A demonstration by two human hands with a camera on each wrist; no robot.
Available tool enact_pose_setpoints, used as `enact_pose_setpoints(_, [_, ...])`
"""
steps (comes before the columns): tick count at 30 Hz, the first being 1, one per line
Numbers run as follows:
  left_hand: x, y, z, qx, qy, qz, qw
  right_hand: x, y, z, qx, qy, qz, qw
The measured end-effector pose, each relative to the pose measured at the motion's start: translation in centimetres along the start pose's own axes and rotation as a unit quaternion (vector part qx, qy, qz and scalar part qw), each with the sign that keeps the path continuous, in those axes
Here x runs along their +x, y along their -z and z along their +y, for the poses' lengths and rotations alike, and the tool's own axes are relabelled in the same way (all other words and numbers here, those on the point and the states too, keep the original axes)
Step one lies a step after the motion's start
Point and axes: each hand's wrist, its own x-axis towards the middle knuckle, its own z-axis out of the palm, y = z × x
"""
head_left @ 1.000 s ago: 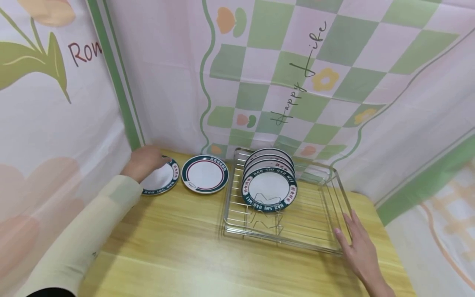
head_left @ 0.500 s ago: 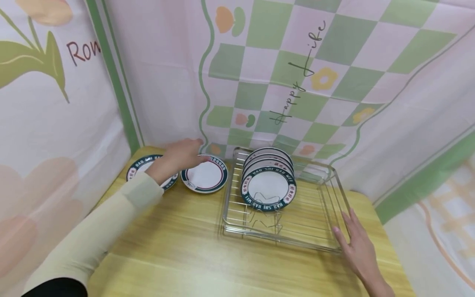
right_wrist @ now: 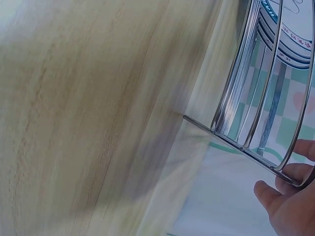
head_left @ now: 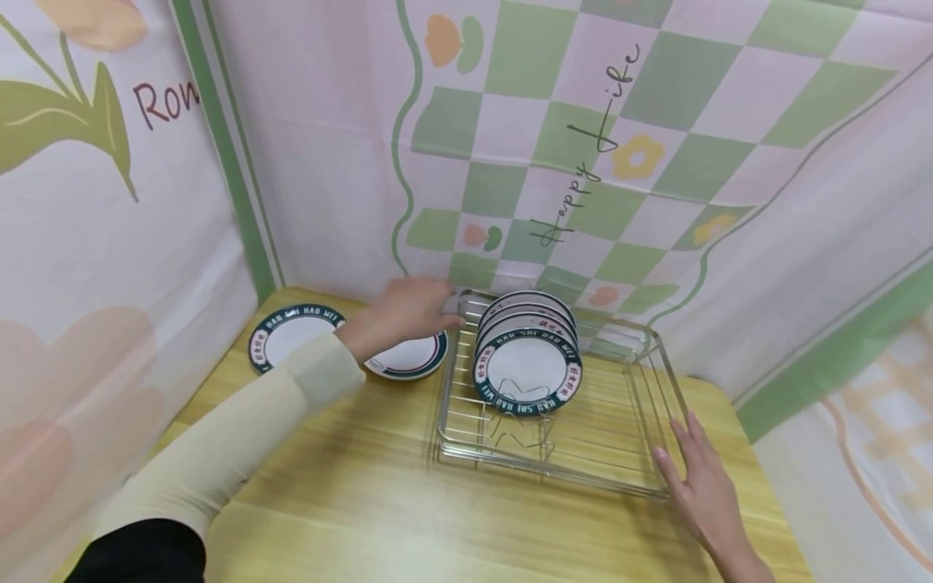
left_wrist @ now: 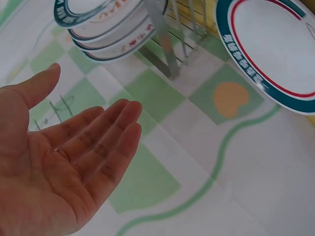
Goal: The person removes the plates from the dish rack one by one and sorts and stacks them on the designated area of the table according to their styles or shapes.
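My left hand [head_left: 404, 312] is stretched out at the rack's back left corner. In the left wrist view its fingers [left_wrist: 106, 142] are extended, with nothing in the palm. Below it on the table lies a white plate with a green rim [head_left: 411, 356], partly hidden by the hand. Farther left lies another such plate [head_left: 280, 348], partly behind the forearm. Several similar plates [head_left: 526, 371] stand tilted in a row in the wire dish rack [head_left: 554, 470]. My right hand [head_left: 703, 490] rests against the rack's right end, fingers fairly straight and thumb spread.
The wooden table [head_left: 379, 502] ends at a wall covered with green-and-white checked cloth [head_left: 576, 154]. Another printed cloth [head_left: 117, 267] hangs at the left. The right half of the rack shows bare wires.
My left hand has moved rightward from above the far-left plate, across the second plate, to the rack's left corner. My right hand, the plates and the rack stay put.
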Motion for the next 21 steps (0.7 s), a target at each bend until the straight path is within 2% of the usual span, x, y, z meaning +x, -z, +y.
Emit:
enact_pose_setpoints(5, [0.8, -0.1, 1.7, 0.022, -0.021, -0.004, 0.9995, 0.0, -0.1, 0.1, -0.004, -0.003, -0.004, 1.0000])
enact_pose_setpoints(8, [1.5, 0.0, 2.9, 0.039, -0.022, -0.013, 0.9989, 0.0, -0.1, 0.1, -0.006, -0.004, -0.003, 1.0000])
enact_pose_setpoints(15, [3.3, -1.1, 5.3, 0.018, -0.064, -0.030, 0.9973, 0.1, -0.1, 0.2, -0.008, -0.006, -0.002, 0.9999])
enact_pose_setpoints(21, [4.5, -2.4, 6.3, 0.017, -0.078, -0.036, 0.9961, 0.1, 0.0, 0.1, -0.007, -0.009, -0.004, 0.9999])
